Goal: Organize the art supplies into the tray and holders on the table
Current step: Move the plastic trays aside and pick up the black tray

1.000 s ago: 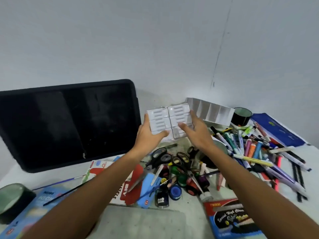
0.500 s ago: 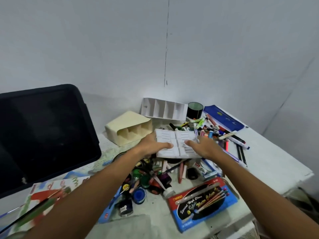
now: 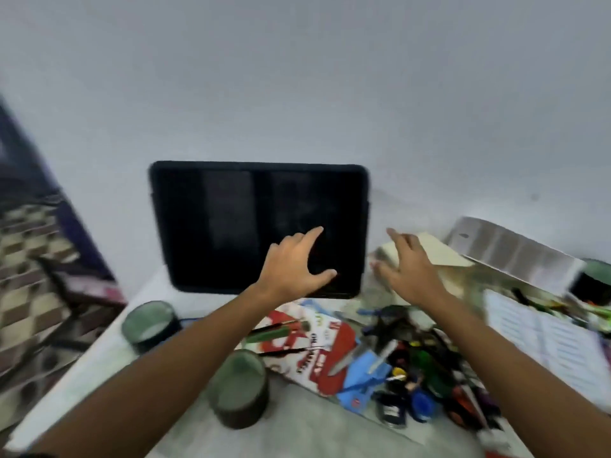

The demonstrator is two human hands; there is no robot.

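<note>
A large black tray (image 3: 231,223) leans against the wall at the back of the table. My left hand (image 3: 294,269) hovers in front of its lower right part, fingers spread and holding nothing. My right hand (image 3: 410,269) is open too, just right of the tray's edge, in front of a cream holder (image 3: 439,252). A white ribbed palette (image 3: 549,345) lies flat at the right on the supplies. A white divided holder (image 3: 515,252) lies behind it. The frame is blurred by motion.
Two dark round cups (image 3: 150,323) (image 3: 238,388) stand at the front left. A red and white booklet (image 3: 317,352), scissors, small paint pots (image 3: 420,401) and pens are heaped at the centre right. A black pot (image 3: 591,285) sits far right. The table's left edge drops to a patterned floor.
Both hands have let go of the white palette, which now lies on the supplies at the right. The view has swung left, and both hands have moved toward the black tray.
</note>
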